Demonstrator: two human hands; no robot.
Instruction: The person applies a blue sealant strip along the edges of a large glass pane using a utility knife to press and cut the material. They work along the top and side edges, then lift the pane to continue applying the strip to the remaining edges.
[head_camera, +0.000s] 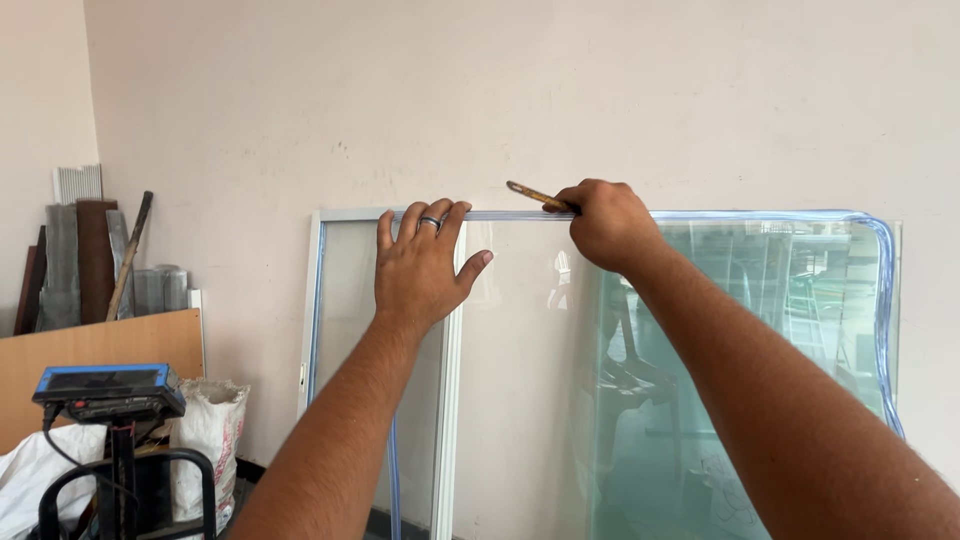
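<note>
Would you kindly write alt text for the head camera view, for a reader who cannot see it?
A person's left hand rests on the top edge of a glass pane leaning against a wall, while the right hand presses a yellow-handled tool to the bluish edge strip. A white-framed window stands behind.

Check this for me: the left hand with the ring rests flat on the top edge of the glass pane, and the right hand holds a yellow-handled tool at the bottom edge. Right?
Not quite. The right hand holds the yellow-handled tool at the top edge of the glass pane, not the bottom, as the head view shows. The ringed left hand does rest on the top edge.
</note>
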